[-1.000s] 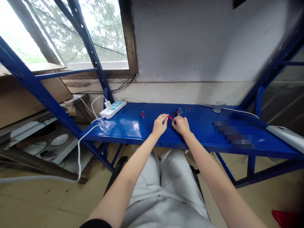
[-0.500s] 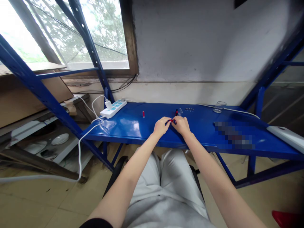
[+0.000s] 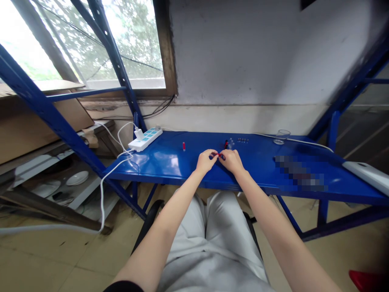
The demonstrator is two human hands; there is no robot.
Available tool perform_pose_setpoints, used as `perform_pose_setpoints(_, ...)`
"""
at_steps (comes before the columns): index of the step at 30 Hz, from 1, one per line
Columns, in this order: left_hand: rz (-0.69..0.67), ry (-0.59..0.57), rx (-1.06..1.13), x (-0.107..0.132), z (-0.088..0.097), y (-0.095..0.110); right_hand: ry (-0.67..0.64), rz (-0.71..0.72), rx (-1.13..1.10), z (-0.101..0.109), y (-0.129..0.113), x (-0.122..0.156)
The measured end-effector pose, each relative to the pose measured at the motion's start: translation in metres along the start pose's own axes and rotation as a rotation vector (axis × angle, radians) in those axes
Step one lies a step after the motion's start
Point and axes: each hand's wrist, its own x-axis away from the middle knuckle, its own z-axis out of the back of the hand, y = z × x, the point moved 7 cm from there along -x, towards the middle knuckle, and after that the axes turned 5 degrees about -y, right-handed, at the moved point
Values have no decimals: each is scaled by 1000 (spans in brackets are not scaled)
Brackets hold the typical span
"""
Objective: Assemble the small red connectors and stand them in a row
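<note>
Between the fingertips of both hands is a small red piece (image 3: 219, 154), mostly covered, so its kind is unclear. My left hand (image 3: 207, 160) pinches it from the left. My right hand (image 3: 231, 159) closes on it from the right. Just beyond my right fingers stand dark and red small pieces (image 3: 226, 144) and several small clear pieces (image 3: 231, 143). Farther back lies a row of tiny metallic parts (image 3: 242, 140). To the left, a small red cylinder with a pale end (image 3: 184, 147) stands upright by itself on the blue table (image 3: 164, 148).
A white power strip (image 3: 146, 139) with a plugged-in cable is at the table's left end. A clear glass cup (image 3: 282, 136) stands at the back right. A blurred-out dark object (image 3: 299, 173) and a white device (image 3: 367, 176) lie farther right. Blue metal posts (image 3: 118, 61) rise at the sides.
Both hands stay at nearly the same spot, fingers still together around the red piece. Only slight finger shifts show; the things on the table have not moved.
</note>
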Motion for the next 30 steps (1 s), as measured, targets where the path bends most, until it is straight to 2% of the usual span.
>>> perform_pose_setpoints(7,52,-9,18,-2,-2,-8,-21,-5,-18,0,1,-1)
perform_pose_setpoints(11,9,-141,-129,-17,2,1,-24,-11,-78,-1,3,0)
perform_pose_setpoints(15,-96,-316,-483,-48,23,23,-8,-12,-158,0,3,0)
perform_pose_setpoints(18,-60,-357,-672,-76,51,29,-18,-7,-178,0,2,1)
perform_pose_setpoints(20,3,-387,-772,-88,68,25,-36,-5,-184,-1,1,1)
perform_pose_setpoints(23,101,-454,-874,-91,83,10,-58,-12,-181,-1,2,0)
perform_pose_setpoints(30,199,-455,-950,-77,98,-17,-64,-15,-180,-2,1,-1)
